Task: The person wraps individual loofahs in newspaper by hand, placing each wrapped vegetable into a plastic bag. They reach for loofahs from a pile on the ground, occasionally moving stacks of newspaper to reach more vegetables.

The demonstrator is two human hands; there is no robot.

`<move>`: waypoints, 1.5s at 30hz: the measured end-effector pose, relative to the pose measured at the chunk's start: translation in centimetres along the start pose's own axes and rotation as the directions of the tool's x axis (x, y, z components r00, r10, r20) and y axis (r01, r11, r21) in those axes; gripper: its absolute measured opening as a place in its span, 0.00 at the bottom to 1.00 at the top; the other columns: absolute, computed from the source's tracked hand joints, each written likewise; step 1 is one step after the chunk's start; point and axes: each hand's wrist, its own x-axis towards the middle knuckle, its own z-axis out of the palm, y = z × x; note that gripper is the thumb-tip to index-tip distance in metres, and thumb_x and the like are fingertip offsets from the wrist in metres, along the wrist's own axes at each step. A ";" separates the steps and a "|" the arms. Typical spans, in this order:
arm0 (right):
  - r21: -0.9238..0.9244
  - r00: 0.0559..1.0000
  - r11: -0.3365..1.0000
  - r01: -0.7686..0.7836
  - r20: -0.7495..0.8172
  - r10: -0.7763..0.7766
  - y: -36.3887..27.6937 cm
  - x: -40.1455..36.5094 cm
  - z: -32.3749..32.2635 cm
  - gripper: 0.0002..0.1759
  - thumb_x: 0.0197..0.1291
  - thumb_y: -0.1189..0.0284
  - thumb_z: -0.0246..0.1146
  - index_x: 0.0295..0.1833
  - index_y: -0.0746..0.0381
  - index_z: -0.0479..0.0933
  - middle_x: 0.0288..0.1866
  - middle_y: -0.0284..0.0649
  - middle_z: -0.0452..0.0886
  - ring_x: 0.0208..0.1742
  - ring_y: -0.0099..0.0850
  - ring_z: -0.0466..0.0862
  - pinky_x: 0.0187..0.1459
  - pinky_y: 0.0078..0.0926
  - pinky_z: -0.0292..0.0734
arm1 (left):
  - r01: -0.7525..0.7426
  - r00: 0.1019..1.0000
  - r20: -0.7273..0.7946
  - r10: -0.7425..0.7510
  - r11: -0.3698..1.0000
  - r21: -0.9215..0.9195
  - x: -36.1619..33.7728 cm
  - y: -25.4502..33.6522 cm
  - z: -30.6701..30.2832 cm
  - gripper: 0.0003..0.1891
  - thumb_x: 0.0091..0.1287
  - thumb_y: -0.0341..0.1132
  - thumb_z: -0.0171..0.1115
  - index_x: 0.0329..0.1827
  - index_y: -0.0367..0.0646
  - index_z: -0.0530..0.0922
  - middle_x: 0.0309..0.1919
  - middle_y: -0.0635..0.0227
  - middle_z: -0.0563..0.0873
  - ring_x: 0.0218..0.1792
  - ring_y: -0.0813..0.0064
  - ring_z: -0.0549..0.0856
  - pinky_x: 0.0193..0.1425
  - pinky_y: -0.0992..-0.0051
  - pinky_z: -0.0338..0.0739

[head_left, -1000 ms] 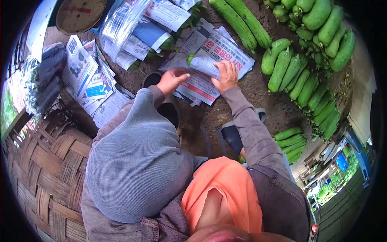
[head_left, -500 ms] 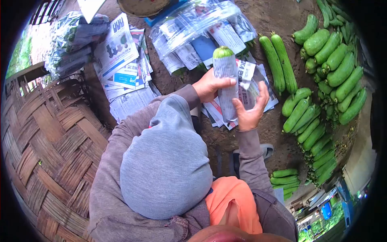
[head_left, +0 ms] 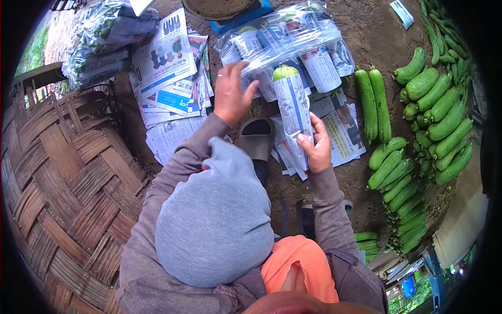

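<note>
A green gourd wrapped in newspaper [head_left: 294, 104] is in my right hand [head_left: 317, 142], whose thumb and fingers close round its lower end. The gourd's pale green top shows above the paper. My left hand [head_left: 233, 93] has its fingers apart and holds nothing, near the edge of a clear plastic bag [head_left: 261, 49]. That bag holds several gourds wrapped in newspaper and lies just beyond both hands. Below the held gourd, newspaper sheets [head_left: 342, 137] are spread on the ground.
Newspapers [head_left: 163, 65] are stacked at the left beside another filled plastic bag [head_left: 107, 31]. A round-topped scale [head_left: 222, 8] stands at the top. Two long gourds [head_left: 374, 104] and several rows of gourds [head_left: 444, 120] lie right. Woven bamboo [head_left: 73, 183] fills the left.
My left hand has let go of the wrapped gourd and moved left and up. My right hand has closed on the gourd's lower end. The view has shifted slightly.
</note>
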 end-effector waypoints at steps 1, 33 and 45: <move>-0.004 1.000 1.000 -0.020 0.018 0.020 0.2 0.1 -0.2 0.35 0.55 0.73 0.67 0.68 0.71 0.64 0.59 0.43 0.76 0.58 0.29 0.77 0.60 0.27 0.71 | 0.031 0.999 0.011 -0.032 0.999 0.037 0.1 -0.9 0.0 0.23 0.58 0.35 0.68 0.57 0.40 0.74 0.51 0.53 0.78 0.54 0.50 0.76 0.58 0.59 0.71; -0.780 0.947 0.559 0.281 0.129 -0.295 0.4 5.0 7.1 0.43 0.46 0.68 0.74 0.69 0.62 0.66 0.52 0.47 0.71 0.54 0.45 0.73 0.55 0.41 0.72 | -0.051 0.998 -0.032 0.048 0.994 -0.100 0.5 0.1 -3.0 0.08 0.52 0.23 0.66 0.35 0.41 0.80 0.27 0.64 0.80 0.28 0.66 0.82 0.33 0.69 0.77; -0.848 0.913 0.405 0.342 0.199 -0.355 1.1 5.5 7.2 0.40 0.45 0.58 0.75 0.64 0.59 0.72 0.50 0.43 0.72 0.54 0.42 0.72 0.52 0.40 0.71 | -0.122 0.992 0.045 0.120 0.992 0.036 0.2 -0.1 -3.2 0.09 0.52 0.20 0.65 0.36 0.39 0.81 0.31 0.62 0.82 0.32 0.65 0.83 0.39 0.69 0.77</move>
